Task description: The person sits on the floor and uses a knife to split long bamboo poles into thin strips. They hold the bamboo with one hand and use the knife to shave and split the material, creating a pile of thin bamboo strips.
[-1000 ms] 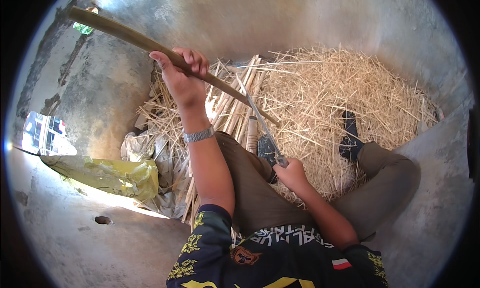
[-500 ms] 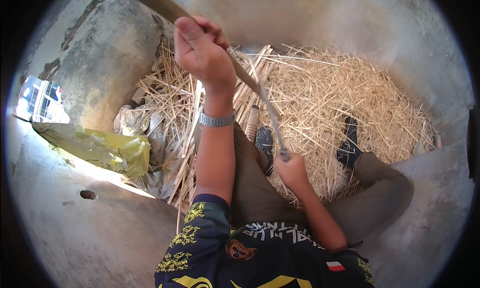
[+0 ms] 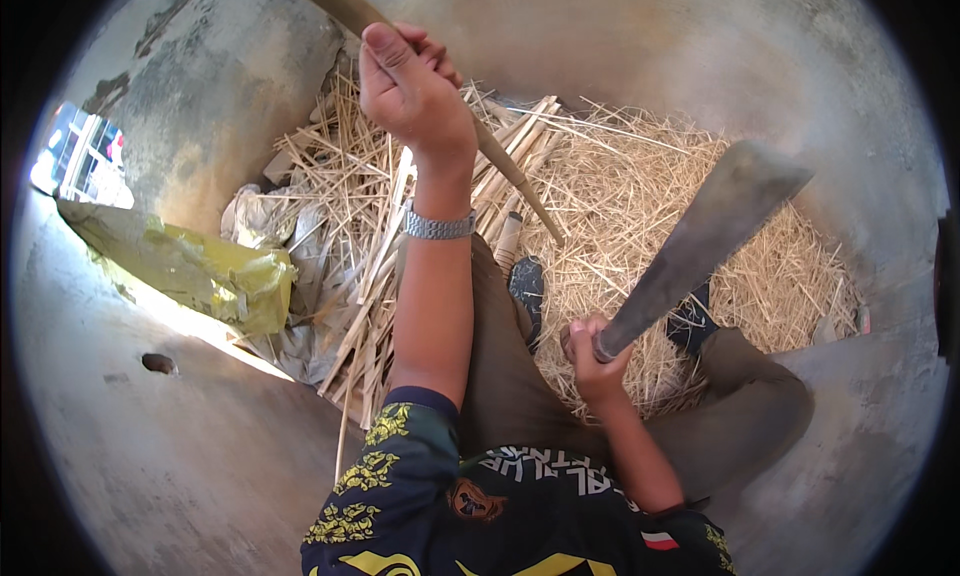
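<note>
My left hand (image 3: 418, 94), raised at the upper middle, is closed round a long brown bamboo strip (image 3: 510, 166). The strip slants from beyond the top edge down to a tapered tip over the straw. Low on the right, my right hand (image 3: 600, 374) grips a machete (image 3: 705, 231) by its handle. The wide dark blade points up and to the right, broad end away from me, well apart from the bamboo. Another wooden handle (image 3: 508, 238) lies beside my foot; what it belongs to is hidden.
Pale shavings (image 3: 620, 196) cover the ground between my legs. Split bamboo sticks (image 3: 375, 316) are heaped to the left, near a yellow plastic sack (image 3: 250, 286). A curved concrete wall (image 3: 620, 36) surrounds the pile, with a small hole (image 3: 159, 363) at the left.
The machete has swung away from the bamboo strip, its blade now out to the right with its flat side showing. My left hand and the strip have shifted slightly right.
</note>
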Tool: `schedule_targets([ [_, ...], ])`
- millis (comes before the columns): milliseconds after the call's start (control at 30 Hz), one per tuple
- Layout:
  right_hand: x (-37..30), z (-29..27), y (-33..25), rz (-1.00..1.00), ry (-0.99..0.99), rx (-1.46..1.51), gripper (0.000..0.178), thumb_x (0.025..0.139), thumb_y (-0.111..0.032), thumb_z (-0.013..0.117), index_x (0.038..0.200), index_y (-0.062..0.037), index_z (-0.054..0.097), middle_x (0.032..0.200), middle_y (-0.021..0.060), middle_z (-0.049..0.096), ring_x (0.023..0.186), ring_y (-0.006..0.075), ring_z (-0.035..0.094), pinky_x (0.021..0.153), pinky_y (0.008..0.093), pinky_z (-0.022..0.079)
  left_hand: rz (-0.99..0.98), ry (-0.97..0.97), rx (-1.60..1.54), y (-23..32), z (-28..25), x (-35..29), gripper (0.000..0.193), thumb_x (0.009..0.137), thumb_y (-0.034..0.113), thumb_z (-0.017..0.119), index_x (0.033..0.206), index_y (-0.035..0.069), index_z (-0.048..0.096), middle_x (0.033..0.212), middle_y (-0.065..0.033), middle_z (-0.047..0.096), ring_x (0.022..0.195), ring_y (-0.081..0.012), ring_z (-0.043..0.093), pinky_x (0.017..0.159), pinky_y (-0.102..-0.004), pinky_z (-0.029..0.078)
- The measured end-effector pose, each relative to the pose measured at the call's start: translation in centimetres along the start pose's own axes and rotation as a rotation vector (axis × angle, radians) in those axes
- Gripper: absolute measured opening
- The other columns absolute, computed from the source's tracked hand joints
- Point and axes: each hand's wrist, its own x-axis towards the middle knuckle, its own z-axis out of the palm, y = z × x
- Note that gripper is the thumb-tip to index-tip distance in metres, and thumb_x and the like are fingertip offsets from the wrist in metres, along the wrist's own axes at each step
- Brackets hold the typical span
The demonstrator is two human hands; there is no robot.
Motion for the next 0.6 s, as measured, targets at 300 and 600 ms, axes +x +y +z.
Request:
schedule_targets([
  [300, 0.2, -2.2, 0.5, 0.278, -0.129, -0.46, 0.026, 0.082, -0.022, 0.075, 0.07, -0.0009, 0.065, 0.059, 0.0067, 0.061, 0.05, 0.016, 0.055, 0.055, 0.0365, 0.045, 0.017, -0.053, 0.05, 0.2, -0.3, -0.2, 0.042, 0.108, 0.043, 0.043, 0.085, 0.008, 0.05, 0.064, 0.0025, 0.044, 0.052, -0.0041, 0.041, 0.046, -0.0198, 0.033],
  [600, -2.2, -3.1, -2.8, 0.617, -0.243, 0.206, 0.033, 0.089, -0.014, 0.072, 0.067, -0.0118, 0.048, 0.052, -0.0031, 0.044, 0.038, 0.0088, 0.038, 0.038, 0.0272, 0.032, 0.117, -0.176, 0.018, -0.5, 2.9, -2.6, 0.038, 0.109, 0.032, 0.046, 0.083, 0.005, 0.055, 0.061, 0.0031, 0.049, 0.052, -0.0033, 0.041, 0.046, -0.0206, 0.032],
])
